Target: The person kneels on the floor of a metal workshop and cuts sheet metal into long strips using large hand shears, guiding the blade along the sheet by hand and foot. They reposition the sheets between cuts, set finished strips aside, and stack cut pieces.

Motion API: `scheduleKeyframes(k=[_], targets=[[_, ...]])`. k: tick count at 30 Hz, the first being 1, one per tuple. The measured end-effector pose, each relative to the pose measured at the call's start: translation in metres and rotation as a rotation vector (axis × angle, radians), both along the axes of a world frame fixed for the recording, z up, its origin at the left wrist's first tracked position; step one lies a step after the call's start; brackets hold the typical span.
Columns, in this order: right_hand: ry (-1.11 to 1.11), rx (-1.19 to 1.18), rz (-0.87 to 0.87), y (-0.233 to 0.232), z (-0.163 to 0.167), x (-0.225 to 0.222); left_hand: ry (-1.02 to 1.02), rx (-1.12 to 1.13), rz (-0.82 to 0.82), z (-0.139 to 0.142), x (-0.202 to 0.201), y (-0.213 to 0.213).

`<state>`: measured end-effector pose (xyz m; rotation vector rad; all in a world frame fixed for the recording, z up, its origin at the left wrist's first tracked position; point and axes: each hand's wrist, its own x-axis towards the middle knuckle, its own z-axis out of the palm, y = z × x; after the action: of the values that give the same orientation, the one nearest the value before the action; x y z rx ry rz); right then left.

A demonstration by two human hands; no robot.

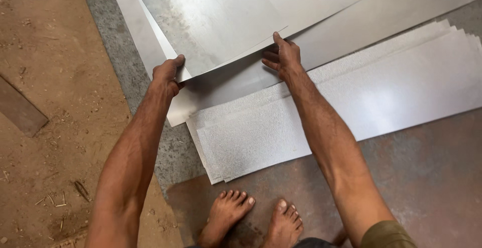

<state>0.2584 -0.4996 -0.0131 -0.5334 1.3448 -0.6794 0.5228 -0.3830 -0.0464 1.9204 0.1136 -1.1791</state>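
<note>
Both my hands grip the near edge of a smooth metal sheet (221, 22), my left hand (168, 75) pinching its corner, my right hand (283, 57) curled over the rim further along, lifting it off the larger sheet (351, 22) beneath. The thin bare edge could cut my fingers if the sheet slips or flexes. A stack of textured sheets (321, 117) lies just before my bare feet (251, 218); open dirt floor (55, 77) lies to the left.
</note>
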Motion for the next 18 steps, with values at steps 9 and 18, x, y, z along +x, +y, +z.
scheduleKeyframes(k=[9, 18], targets=[[0.039, -0.328, -0.129, -0.022, 0.004, 0.007, 0.124, -0.191, -0.149, -0.011, 0.005, 0.028], [0.261, -0.547, -0.027, 0.092, 0.018, -0.098, 0.255, -0.069, 0.0, 0.004, -0.081, 0.095]])
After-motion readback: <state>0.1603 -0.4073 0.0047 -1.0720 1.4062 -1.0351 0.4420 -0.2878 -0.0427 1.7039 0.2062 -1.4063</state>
